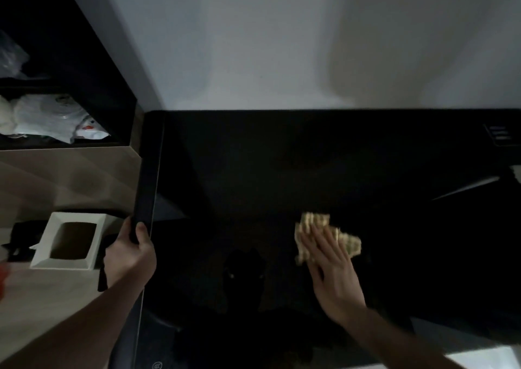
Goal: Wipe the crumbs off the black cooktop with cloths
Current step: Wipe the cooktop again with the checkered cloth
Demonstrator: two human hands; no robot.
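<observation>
The glossy black cooktop (282,171) fills the middle and right of the head view. A crumpled yellow waffle-weave cloth (314,223) lies on it right of centre. My right hand (329,264) presses flat on that cloth, fingers together and stretched forward. My left hand (132,251) grips the cooktop's left edge, thumb on top and fingers wrapped around the rim. The room is dim, and no crumbs can be made out on the dark glass.
A white square box (67,243) with an open top stands on the light wooden counter (42,306) left of the cooktop. A dark shelf at far left holds white plastic bags (48,118). A white wall (282,44) rises behind the cooktop.
</observation>
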